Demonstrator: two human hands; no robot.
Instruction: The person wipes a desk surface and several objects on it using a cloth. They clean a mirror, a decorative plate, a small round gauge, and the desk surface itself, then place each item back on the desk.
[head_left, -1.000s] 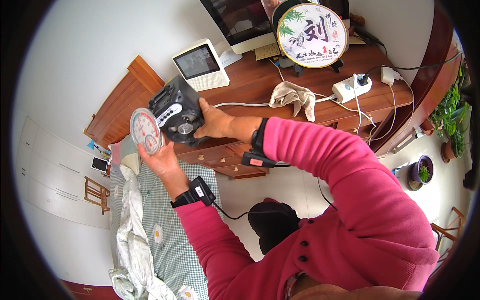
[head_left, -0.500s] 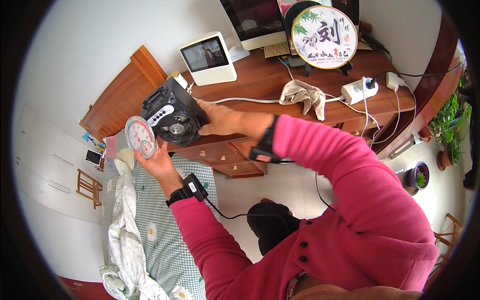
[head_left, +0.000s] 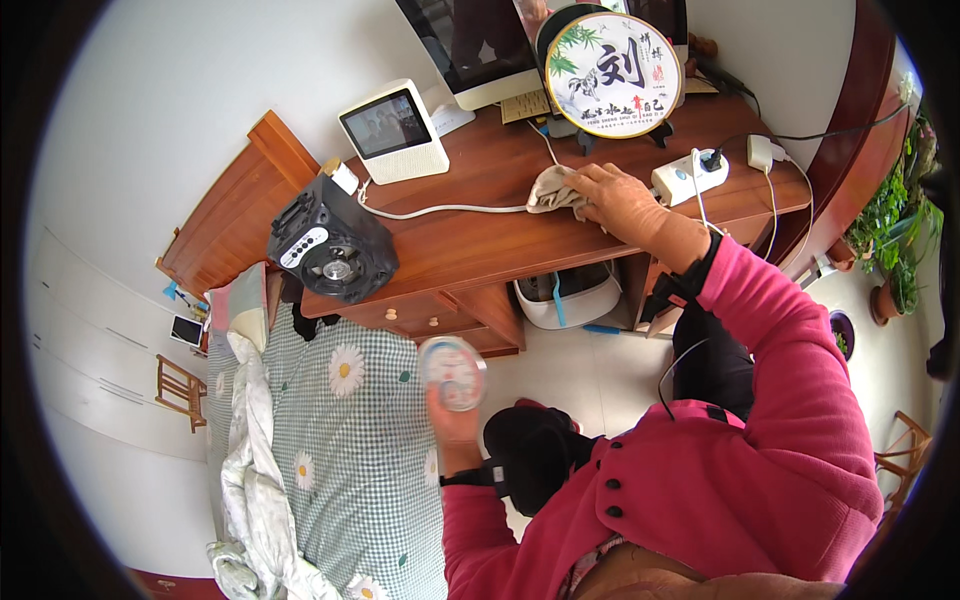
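Observation:
My right hand is closed on a crumpled beige cloth that lies on the wooden desk. Part of the cloth is hidden beneath the fingers. Below the desk's front edge, my left hand holds a round dial thermometer with a white face and coloured markings. Motion blurs both the dial and the fingers around it. A black box-shaped speaker with a round front cone stands at the desk's left end, apart from both hands.
Behind the cloth stand a white smart display, a monitor and a round decorative plate on a stand. A white power strip with cables sits right of my hand. The bed fills the left side.
My right hand has left the speaker and moved right onto the cloth, now gripping it. My left hand has carried the thermometer right and down, away from the speaker.

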